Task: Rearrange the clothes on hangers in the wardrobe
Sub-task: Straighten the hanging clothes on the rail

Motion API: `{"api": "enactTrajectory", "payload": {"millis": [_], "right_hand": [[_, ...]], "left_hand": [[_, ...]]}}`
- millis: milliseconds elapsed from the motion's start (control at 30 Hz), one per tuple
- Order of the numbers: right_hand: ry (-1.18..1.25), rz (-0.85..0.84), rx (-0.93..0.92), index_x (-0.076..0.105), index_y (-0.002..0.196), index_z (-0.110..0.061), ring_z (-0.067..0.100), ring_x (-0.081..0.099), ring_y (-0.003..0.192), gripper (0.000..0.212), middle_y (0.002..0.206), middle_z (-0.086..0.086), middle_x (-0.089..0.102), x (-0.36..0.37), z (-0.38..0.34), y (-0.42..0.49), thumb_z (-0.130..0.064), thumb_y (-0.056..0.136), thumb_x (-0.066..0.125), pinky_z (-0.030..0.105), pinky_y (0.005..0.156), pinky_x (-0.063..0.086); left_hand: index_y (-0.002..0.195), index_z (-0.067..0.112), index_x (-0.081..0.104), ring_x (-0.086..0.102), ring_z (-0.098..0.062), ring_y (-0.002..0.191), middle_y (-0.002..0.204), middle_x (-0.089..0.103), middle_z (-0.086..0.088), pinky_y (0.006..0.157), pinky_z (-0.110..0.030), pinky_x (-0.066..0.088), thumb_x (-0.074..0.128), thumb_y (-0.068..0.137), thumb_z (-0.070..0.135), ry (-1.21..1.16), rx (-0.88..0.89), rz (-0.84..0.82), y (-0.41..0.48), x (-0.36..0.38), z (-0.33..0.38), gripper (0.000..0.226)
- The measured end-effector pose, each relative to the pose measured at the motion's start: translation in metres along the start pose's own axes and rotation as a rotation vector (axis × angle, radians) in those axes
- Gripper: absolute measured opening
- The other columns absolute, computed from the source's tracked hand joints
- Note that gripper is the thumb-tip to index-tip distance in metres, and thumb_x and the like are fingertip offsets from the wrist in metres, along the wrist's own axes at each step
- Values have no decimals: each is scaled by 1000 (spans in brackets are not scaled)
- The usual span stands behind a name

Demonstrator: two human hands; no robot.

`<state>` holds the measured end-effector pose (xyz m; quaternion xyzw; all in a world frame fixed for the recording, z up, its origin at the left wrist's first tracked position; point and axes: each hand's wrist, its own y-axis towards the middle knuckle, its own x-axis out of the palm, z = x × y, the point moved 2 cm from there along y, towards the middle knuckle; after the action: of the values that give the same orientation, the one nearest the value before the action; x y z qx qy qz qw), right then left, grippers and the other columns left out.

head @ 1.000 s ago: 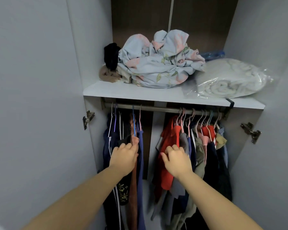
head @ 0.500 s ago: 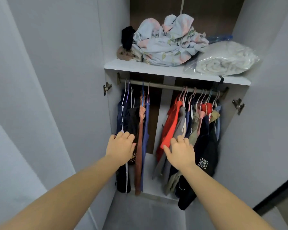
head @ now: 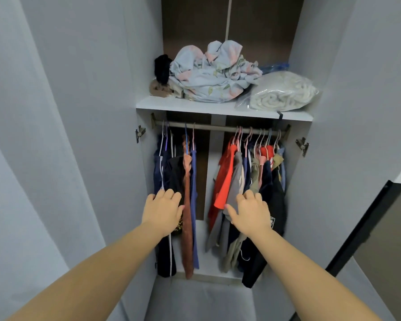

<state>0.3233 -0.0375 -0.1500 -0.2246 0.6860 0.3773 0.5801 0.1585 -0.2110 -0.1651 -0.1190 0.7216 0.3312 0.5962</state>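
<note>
An open wardrobe holds two bunches of clothes on a metal rail [head: 215, 127]. The left bunch [head: 171, 172] has dark navy and black garments, a rust-brown one [head: 187, 218] and a blue one. The right bunch [head: 248, 172] starts with a red garment [head: 226, 177], then grey, olive, pink and black pieces on pink and white hangers. My left hand [head: 162, 210] hovers in front of the left bunch with relaxed fingers. In front of the grey and black clothes of the right bunch, my right hand [head: 250, 212] is spread out. Neither hand holds anything.
Above the rail a white shelf [head: 195, 105] carries a crumpled floral sheet [head: 213, 75], a black item, and a bagged white blanket [head: 280, 93]. Both wardrobe doors stand open, left door [head: 79, 112] and right door [head: 357, 112]. A gap separates the two bunches.
I have stepped back from the wardrobe, so it looks smaller. Both hands have come away from the upper part of the clothes and now sit lower, open, in front of them.
</note>
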Motion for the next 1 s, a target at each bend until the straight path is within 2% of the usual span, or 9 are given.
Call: {"api": "enactTrajectory", "payload": {"millis": [100,233,300,500,667,733,867,933,1000], "right_hand": [[17,8,0,54,118,-12,32,46,113,52,120,9,51,-4,-19,-6,-55,95,37,42,90,44],[51,8,-54,56,112,-13,30,47,107,53,113,7,52,1,-53,-14,-60,92,40,40,86,46],[57,-22,-62,55,115,-15,29,47,108,54,114,5,52,6,-68,-17,-61,91,40,39,87,47],[107,-82,-91,54,110,-15,27,46,108,54,113,5,53,20,-122,-25,-63,90,40,38,85,47],[147,-74,-151,55,113,-16,27,46,108,55,113,4,52,20,-164,-26,-64,90,41,37,82,47],[161,-62,-161,55,111,-16,26,47,106,55,112,4,53,19,-174,-24,-65,89,41,36,80,47],[115,-30,-197,55,111,-17,25,47,105,55,111,3,52,16,-179,-19,-65,90,39,35,80,47],[69,-17,-222,54,112,-16,26,47,105,54,111,3,52,15,-175,-18,-64,90,39,35,82,45],[73,-26,-204,53,114,-17,25,46,106,54,112,3,51,17,-167,-19,-63,90,39,35,84,45]], "left_hand": [[116,22,54,51,-21,107,114,56,3,88,-35,40,39,98,40,-19,-53,7,-15,-4,-27,29],[89,17,65,57,-26,88,95,60,0,79,-39,45,67,84,29,21,-98,186,-38,-19,-76,13],[87,15,64,56,-28,87,96,61,-2,78,-40,44,69,81,26,24,-146,241,-56,-23,-101,14],[98,12,63,58,-29,90,100,59,-6,72,-39,46,71,81,28,-61,-360,239,-102,-34,-162,25],[129,9,47,59,-22,103,128,49,-5,77,-32,46,54,94,32,-412,-560,237,-115,-41,-184,42],[136,8,38,57,-22,110,137,42,-6,83,-33,45,54,95,32,-526,-591,218,-109,-41,-182,51],[146,3,27,39,-26,134,147,35,-11,109,-37,35,64,90,27,-678,-638,138,-87,-41,-184,72],[146,3,26,37,-28,136,148,36,-11,111,-37,32,68,87,24,-812,-692,89,-74,-38,-187,75],[138,5,36,46,-30,129,139,46,-8,104,-36,36,69,86,21,-886,-723,52,-62,-33,-190,64]]}}
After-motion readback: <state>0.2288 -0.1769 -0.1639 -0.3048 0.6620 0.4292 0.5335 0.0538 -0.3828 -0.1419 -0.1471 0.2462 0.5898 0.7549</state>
